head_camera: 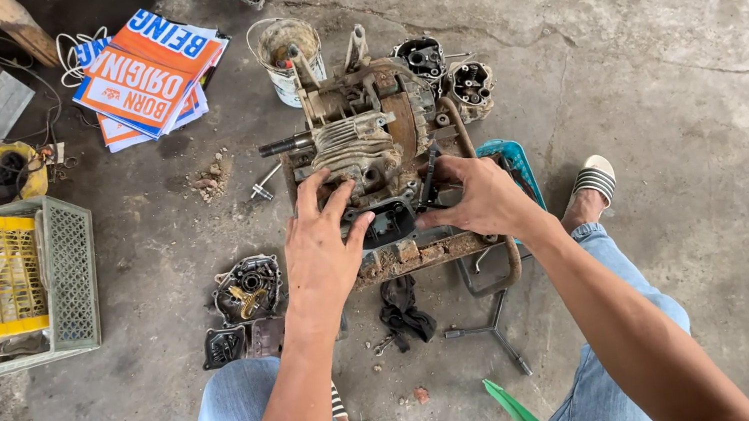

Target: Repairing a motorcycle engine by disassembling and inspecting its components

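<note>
A cracked, stained concrete floor (670, 39) carries one rusty engine block (375, 154) set on a rusty frame. The left hand (320, 245) lies spread on its finned side; the right hand (479, 198) grips a black part at its front. Two plastic crates (11, 281) stand nested at left. A stack of orange-and-white rectangular signs (144, 76) lies beyond, near one white bucket (285, 53).
</note>
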